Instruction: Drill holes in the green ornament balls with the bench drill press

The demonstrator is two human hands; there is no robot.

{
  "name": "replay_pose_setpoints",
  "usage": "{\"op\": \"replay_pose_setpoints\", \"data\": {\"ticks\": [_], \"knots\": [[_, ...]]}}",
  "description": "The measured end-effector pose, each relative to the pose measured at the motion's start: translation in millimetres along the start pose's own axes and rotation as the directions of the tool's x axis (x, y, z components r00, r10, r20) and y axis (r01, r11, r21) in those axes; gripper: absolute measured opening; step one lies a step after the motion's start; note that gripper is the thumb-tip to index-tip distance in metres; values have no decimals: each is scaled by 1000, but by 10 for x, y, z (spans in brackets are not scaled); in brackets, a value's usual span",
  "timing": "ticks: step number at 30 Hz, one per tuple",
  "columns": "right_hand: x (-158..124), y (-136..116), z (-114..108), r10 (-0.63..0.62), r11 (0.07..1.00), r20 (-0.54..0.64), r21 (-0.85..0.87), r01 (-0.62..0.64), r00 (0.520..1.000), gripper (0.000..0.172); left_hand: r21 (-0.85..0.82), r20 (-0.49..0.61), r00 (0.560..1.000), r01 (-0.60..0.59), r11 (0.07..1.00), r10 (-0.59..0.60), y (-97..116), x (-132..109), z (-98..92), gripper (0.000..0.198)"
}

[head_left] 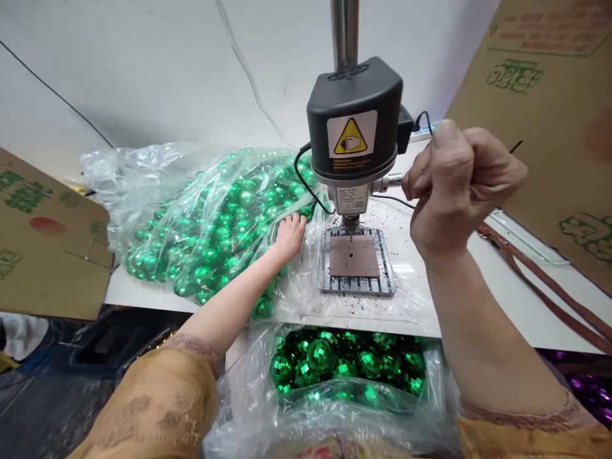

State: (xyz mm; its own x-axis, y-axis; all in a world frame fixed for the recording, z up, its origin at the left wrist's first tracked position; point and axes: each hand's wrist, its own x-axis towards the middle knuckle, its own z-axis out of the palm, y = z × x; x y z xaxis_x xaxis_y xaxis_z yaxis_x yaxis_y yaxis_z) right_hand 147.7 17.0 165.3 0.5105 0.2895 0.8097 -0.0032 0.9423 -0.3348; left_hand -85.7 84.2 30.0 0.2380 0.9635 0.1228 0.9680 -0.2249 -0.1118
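My left hand reaches to the right edge of a clear plastic bag full of shiny green mirror balls. Its fingers are bent over a green mirror ball; the fingertips are partly hidden. My right hand is closed around the feed handle on the side of a black drill press. Below the drill's chuck a brown square board with a small hole lies on the slotted metal base. No ball sits on the board.
An open plastic-lined box of green mirror balls stands below the table's front edge. Cardboard boxes flank the table at left and right. A brown strap lies at the right. Dark shavings surround the base.
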Motion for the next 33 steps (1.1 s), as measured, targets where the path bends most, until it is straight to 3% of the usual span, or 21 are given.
{"op": "replay_pose_setpoints", "data": {"ticks": [7, 10, 12, 14, 18, 21, 27, 33], "knots": [[-4, -17, -26, 5, 998, 29, -57, -4, 1000, 46, -51, 1, 1000, 11, 999, -11, -124, 155, 1, 35], [-20, -48, -27, 20, 997, 34, -77, -17, 999, 48, -282, -109, 993, -72, 957, 42, -140, 24, -58, 43], [-33, -63, -27, 20, 996, 21, -84, -18, 1000, 48, -530, -247, 969, -152, 834, 19, -93, -121, -127, 43], [-43, -67, -28, 29, 993, 20, -113, -27, 999, 48, -723, -296, 955, -206, 659, -26, 5, -290, -212, 40], [-49, -52, -29, 45, 989, 28, -142, -41, 999, 50, -953, -84, 996, -86, 291, 18, 279, -579, -324, 37], [-50, -38, -25, 35, 994, 16, -107, -33, 999, 50, -988, 6, 995, -10, 154, 104, 455, -666, -269, 38], [-68, -69, -40, 55, 991, 48, -125, -48, 997, 46, -944, -42, 985, -94, 317, 169, 553, -608, -73, 47], [-65, -107, -56, 64, 988, 75, -142, -53, 995, 46, -905, -53, 977, -135, 403, 208, 578, -538, -132, 43]]}}
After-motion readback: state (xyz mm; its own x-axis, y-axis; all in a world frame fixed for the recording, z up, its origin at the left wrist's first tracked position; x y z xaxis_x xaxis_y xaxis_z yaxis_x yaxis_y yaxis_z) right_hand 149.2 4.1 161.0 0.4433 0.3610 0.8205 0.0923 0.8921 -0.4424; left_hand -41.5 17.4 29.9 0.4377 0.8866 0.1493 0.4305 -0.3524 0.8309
